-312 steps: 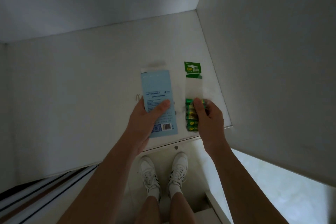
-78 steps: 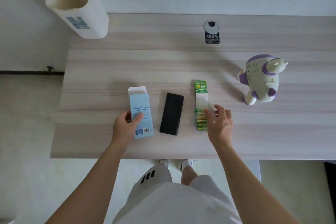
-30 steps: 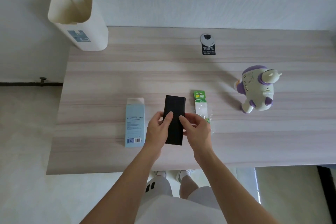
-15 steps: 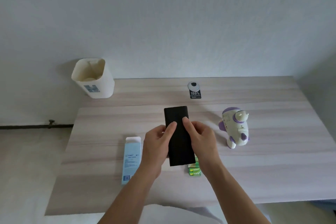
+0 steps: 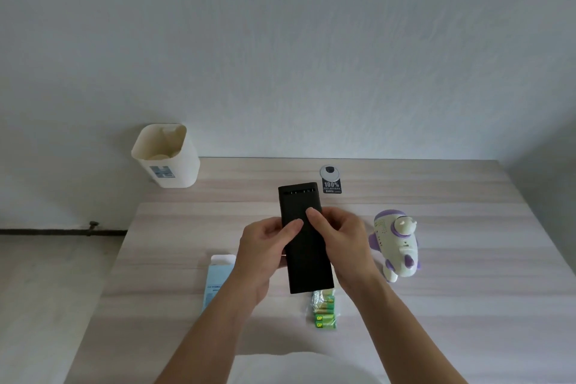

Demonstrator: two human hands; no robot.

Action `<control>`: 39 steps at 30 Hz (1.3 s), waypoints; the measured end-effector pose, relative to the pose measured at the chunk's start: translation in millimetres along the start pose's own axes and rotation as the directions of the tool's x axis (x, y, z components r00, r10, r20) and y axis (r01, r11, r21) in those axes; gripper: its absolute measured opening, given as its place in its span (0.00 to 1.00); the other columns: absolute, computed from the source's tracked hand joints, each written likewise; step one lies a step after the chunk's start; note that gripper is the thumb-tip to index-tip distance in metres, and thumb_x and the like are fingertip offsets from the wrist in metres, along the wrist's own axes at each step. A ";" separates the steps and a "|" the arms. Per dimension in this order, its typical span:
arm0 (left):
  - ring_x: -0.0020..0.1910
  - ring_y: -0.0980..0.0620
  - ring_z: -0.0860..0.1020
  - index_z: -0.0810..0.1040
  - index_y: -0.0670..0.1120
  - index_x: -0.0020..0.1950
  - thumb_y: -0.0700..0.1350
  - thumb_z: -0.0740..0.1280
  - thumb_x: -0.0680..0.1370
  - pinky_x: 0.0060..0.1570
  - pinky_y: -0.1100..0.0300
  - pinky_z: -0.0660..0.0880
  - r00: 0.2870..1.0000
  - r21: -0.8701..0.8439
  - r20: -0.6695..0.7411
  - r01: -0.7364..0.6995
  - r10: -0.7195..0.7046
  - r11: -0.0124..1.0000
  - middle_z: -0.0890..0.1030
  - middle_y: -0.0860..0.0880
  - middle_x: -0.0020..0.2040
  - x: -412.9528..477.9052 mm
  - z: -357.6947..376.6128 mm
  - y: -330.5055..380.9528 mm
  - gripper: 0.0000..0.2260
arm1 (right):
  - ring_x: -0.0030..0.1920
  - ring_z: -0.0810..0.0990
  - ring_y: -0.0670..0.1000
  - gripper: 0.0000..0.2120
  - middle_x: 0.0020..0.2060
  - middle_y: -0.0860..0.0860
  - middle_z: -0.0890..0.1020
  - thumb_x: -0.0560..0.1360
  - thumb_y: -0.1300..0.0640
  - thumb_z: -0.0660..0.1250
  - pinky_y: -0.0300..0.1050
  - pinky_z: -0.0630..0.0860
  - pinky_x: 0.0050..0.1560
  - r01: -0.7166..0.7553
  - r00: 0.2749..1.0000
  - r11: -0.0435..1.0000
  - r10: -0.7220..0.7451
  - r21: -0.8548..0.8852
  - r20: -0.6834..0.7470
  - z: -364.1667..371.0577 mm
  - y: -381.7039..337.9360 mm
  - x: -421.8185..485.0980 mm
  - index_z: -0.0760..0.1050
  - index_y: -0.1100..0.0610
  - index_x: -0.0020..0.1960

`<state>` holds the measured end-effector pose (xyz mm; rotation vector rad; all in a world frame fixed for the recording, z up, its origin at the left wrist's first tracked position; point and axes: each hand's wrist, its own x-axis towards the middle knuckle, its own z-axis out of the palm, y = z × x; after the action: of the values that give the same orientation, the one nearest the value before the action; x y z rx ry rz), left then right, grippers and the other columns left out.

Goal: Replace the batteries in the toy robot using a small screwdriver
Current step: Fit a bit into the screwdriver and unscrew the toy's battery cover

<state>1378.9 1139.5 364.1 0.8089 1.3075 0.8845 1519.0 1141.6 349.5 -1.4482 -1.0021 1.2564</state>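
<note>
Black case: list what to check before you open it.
1. Grip on black case: ok, left hand and right hand both hold it, thumbs on its front.
2. Case lifted off the table: ok.
3. Case open: not ok, it looks closed.
4. Screwdriver at hand: cannot tell, none shows; the case's contents are hidden.
5. Battery pack ready: ok, it lies on the table near the person.
6. Toy robot ready: ok, it stands to the right, untouched.
</note>
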 end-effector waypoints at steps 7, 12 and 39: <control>0.44 0.45 0.86 0.84 0.43 0.49 0.55 0.69 0.78 0.40 0.53 0.81 0.994 -0.114 -0.079 0.063 -0.072 0.992 0.87 0.46 0.44 -1.3 12.0 4.0 0.15 | 0.44 0.86 0.53 0.10 0.42 0.53 0.86 0.76 0.47 0.71 0.56 0.84 0.49 -0.072 0.997 0.997 0.072 0.026 0.019 1.7 -4.4 -0.6 0.84 0.54 0.47; 0.43 0.47 0.86 0.85 0.42 0.46 0.55 0.71 0.76 0.38 0.55 0.81 0.989 -0.083 -0.133 0.057 -0.068 0.995 0.87 0.46 0.41 -2.6 16.5 4.0 0.16 | 0.34 0.80 0.54 0.23 0.32 0.58 0.80 0.75 0.45 0.71 0.48 0.77 0.35 -0.057 0.996 0.998 0.056 -0.016 -0.062 -0.7 -6.1 -1.8 0.79 0.66 0.40; 0.47 0.45 0.86 0.84 0.41 0.53 0.48 0.70 0.78 0.49 0.47 0.83 0.992 -0.009 -0.001 0.128 -0.128 0.992 0.87 0.45 0.46 -14.5 0.7 -7.0 0.11 | 0.45 0.87 0.54 0.09 0.41 0.55 0.87 0.77 0.53 0.70 0.50 0.84 0.49 -0.173 0.984 0.985 0.174 -0.017 0.033 -6.2 -0.1 -15.9 0.83 0.58 0.46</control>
<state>1379.4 1123.5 364.5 0.7088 1.3408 0.7887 1522.9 1125.5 353.4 -1.5563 -0.9248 1.4056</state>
